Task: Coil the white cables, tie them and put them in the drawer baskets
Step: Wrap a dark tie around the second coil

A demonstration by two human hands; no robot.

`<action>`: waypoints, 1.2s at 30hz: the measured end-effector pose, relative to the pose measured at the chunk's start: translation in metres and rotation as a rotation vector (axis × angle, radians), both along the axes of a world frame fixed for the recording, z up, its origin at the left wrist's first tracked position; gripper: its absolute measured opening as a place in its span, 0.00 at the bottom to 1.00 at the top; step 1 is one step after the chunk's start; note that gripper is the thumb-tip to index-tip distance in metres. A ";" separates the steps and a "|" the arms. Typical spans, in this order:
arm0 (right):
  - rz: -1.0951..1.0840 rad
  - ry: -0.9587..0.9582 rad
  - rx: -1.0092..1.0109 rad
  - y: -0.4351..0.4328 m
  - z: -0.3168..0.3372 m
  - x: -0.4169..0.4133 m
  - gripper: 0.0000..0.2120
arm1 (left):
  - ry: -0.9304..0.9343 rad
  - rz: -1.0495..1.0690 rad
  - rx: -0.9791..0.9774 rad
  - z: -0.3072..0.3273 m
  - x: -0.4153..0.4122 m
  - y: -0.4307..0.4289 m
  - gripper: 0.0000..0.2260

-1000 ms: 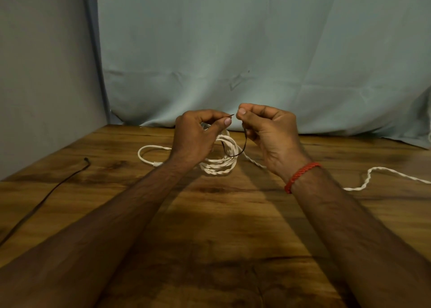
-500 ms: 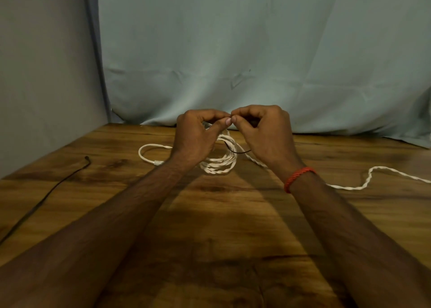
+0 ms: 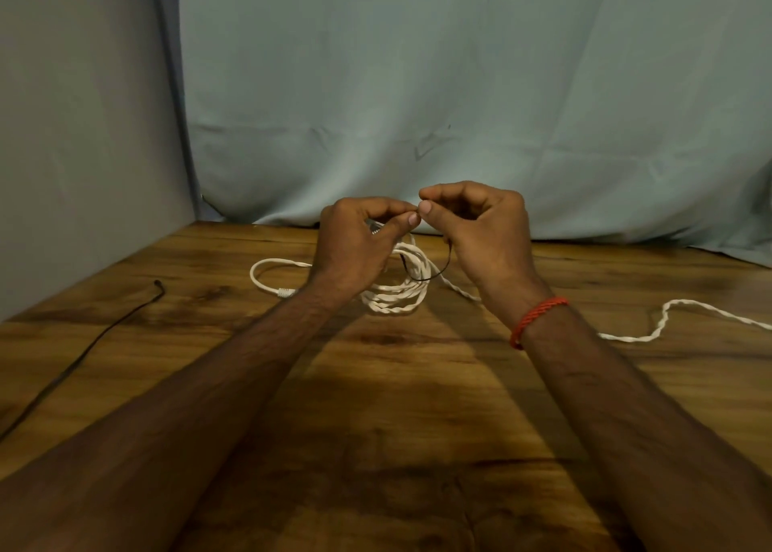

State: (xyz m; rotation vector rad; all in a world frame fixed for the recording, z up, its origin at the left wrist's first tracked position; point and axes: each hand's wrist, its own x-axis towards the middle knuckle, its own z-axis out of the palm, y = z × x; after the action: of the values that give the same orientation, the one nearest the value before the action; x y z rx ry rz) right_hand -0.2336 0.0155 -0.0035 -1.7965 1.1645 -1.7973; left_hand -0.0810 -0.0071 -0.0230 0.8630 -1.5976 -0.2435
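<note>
- White cable (image 3: 397, 296) is seen at the far middle of the worktop (image 3: 376, 426), wound into a coil of several turns below and between the two hands. Whether the coil is rested on the wood or hung from a hand cannot be told.
- A thin black cord (image 3: 83, 355) is laid along the left edge of the worktop, well apart from the coil. A grey wall (image 3: 75, 133) stands behind it.
- One loose loop of the white cable is spread out to the left of the coil. Its ribbed plug end (image 3: 286, 291) is laid on the wood just beside the left wrist.
- The left hand (image 3: 355, 242) is held above the coil with its fingers curled, and a thin black tie (image 3: 422, 278) is pinched between its thumb and forefinger. A short piece of white cable shows inside the curled fingers, but whether it is gripped cannot be told.
- The thin black tie is hung in a slack loop across the upper turns of the coil and is led up under the right hand.
- The right hand (image 3: 480, 225) is also curled. Its thumb and forefinger tips are brought against those of the left hand, and the tie is pinched there.
- A red braided band (image 3: 537, 319) is worn on the right wrist.
- The tail of the white cable is trailed in waves from behind the right wrist to the right edge of the worktop.
- A pale blue cloth (image 3: 459, 92) is hung along the far edge.
</note>
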 end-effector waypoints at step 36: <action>0.060 -0.045 0.102 0.000 -0.002 0.000 0.08 | 0.022 -0.006 0.009 0.001 0.002 -0.003 0.06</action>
State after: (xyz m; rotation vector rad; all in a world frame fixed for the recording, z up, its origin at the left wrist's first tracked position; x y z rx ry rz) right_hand -0.2336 0.0151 -0.0057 -1.7063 1.1516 -1.7047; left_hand -0.0789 -0.0104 -0.0224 0.8598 -1.5796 -0.2636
